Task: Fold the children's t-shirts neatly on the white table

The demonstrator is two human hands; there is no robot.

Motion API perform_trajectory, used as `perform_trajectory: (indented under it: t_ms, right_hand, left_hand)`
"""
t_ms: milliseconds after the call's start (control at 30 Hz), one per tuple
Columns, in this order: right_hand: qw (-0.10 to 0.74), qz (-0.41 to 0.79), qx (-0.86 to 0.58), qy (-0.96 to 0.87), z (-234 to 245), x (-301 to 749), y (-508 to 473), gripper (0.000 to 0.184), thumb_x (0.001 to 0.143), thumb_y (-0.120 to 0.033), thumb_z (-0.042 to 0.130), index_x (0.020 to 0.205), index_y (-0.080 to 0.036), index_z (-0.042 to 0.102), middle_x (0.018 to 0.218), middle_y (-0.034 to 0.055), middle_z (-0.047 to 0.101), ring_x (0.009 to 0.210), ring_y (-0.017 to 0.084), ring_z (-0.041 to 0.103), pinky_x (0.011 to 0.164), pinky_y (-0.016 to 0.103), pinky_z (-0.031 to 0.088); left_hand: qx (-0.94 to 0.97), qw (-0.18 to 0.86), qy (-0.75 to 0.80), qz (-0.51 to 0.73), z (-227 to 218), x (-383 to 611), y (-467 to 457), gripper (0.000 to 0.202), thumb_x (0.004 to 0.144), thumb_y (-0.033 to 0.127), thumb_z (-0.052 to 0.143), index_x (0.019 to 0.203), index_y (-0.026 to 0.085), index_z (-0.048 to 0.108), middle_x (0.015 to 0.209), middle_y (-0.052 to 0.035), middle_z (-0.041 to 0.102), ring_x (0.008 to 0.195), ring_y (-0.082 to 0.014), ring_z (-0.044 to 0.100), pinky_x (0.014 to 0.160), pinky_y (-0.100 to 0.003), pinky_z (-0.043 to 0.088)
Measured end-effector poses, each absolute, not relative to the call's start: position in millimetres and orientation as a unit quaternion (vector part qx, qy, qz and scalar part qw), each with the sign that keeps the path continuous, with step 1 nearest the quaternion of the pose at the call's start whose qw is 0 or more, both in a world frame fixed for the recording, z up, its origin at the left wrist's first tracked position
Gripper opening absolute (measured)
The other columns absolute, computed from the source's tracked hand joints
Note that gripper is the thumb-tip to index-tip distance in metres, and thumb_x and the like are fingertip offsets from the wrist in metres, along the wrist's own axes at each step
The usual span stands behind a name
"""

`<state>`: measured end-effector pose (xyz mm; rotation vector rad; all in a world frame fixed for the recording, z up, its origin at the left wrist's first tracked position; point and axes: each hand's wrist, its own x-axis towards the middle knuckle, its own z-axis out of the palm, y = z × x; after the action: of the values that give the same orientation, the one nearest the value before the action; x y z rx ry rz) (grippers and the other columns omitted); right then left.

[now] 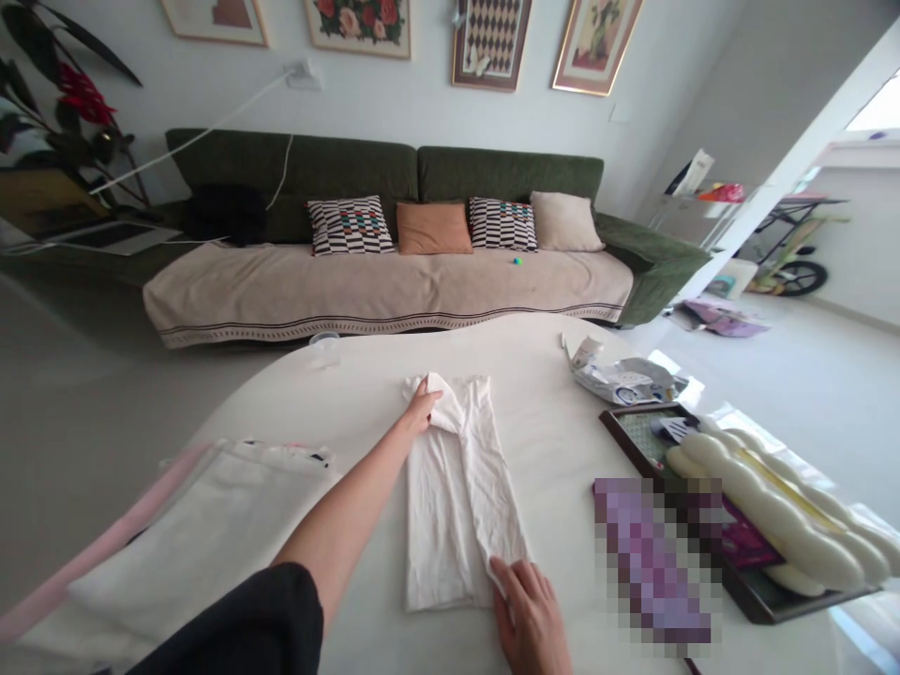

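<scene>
A white garment [450, 487] lies folded lengthwise in a long strip on the white table [548, 375]. My left hand [422, 411] reaches far forward and pinches the garment's far top corner, which is turned over. My right hand [531, 614] rests at the near right corner of the garment, fingers closed on its edge. The left arm wears a black short sleeve.
A folded white cloth with a pink strip [183, 534] lies at the left. At the right are a crumpled packet [625, 380], a dark tray [745, 581] holding a cream wavy cushion [773, 511], and a blurred purple patch. A green sofa [394, 244] stands beyond.
</scene>
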<state>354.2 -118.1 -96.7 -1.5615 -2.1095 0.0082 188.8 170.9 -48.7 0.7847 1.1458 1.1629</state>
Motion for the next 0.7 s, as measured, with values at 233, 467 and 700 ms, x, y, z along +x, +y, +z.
perform_trajectory:
  t_ms: [233,467,700]
  right_hand:
    - [0.238,-0.022,-0.549,-0.801,-84,349,-120,0.029,0.083,-0.026,0.048,0.111,-0.02,0.052,0.074,0.0037,0.058,0.068,0.018,0.057,0.061,0.029,0.047]
    - [0.282,0.081,-0.571,-0.767,-56,353,-103,0.024,0.089,-0.024,0.038,0.104,-0.02,0.056,0.093,0.0061,0.062,0.085,0.015,0.059,0.074,0.025,0.048]
    - [0.187,-0.006,-0.612,-0.769,-89,348,-78,0.05,0.087,-0.031,0.038,0.135,-0.02,0.031,0.137,0.0067,0.035,0.127,0.026,0.029,0.093,0.042,0.041]
  left_hand:
    - [0.401,0.491,0.598,0.49,-55,176,186,0.05,0.064,0.005,0.054,0.112,0.021,0.051,0.097,-0.0021,0.063,0.089,-0.0162,0.06,0.079,-0.026,0.046]
    - [0.457,0.352,0.687,0.442,-64,178,185,0.056,0.065,0.007,0.057,0.118,0.019,0.043,0.109,-0.007,0.058,0.103,-0.0194,0.053,0.089,-0.028,0.038]
    - [0.514,0.302,0.694,0.404,-68,180,188,0.047,0.068,0.002,0.052,0.111,0.021,0.047,0.106,-0.0043,0.06,0.102,-0.016,0.054,0.087,-0.023,0.039]
